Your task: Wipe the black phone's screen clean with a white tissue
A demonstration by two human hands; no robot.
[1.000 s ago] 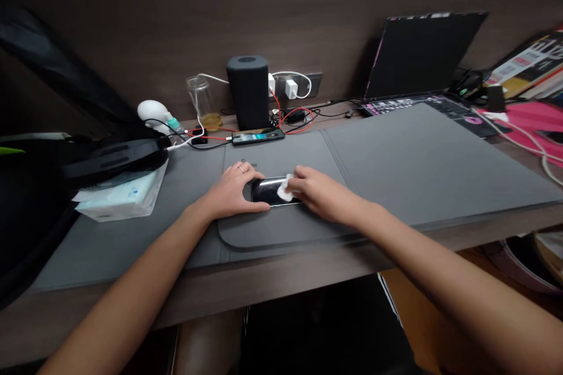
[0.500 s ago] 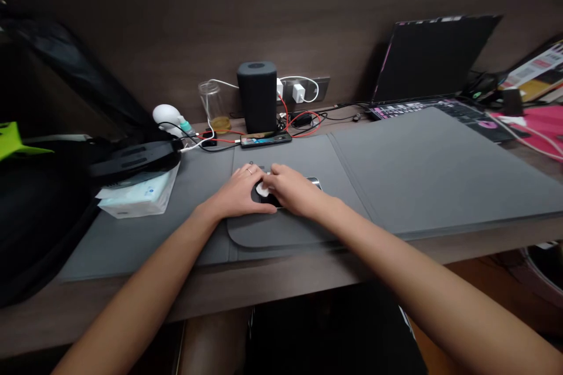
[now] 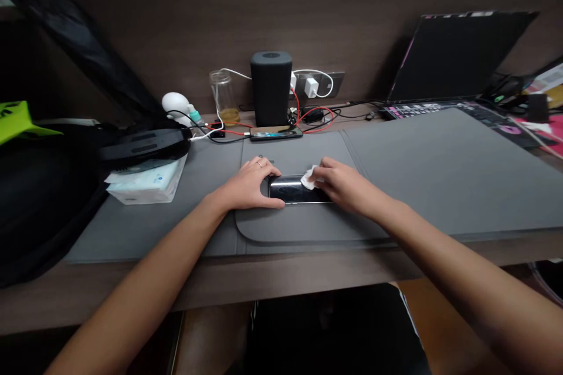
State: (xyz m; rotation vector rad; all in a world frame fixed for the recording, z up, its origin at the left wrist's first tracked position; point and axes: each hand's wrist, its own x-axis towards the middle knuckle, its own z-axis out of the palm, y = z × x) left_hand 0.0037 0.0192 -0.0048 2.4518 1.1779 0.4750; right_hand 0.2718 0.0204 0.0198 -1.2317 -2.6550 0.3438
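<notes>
A smartphone (image 3: 288,190) with a dark, shiny screen lies flat, its long side running left to right, on a grey desk mat (image 3: 303,225). My left hand (image 3: 250,186) grips the phone's left end, thumb along the near edge and fingers along the far edge. Pinched in my right hand (image 3: 345,184) is a crumpled white tissue (image 3: 309,178), which rests on the right part of the screen. The right end of the phone is hidden under my right hand.
Behind the mat stand a black speaker (image 3: 271,91), a glass jar (image 3: 224,99) and a second phone (image 3: 276,133) among cables. At left are a tissue pack (image 3: 149,184) and a black bag (image 3: 48,199). An open laptop (image 3: 457,58) stands at the back right.
My right hand has slid the tissue rightward along the phone, uncovering the left part of the screen. My left hand still holds the left end. The view has shifted slightly.
</notes>
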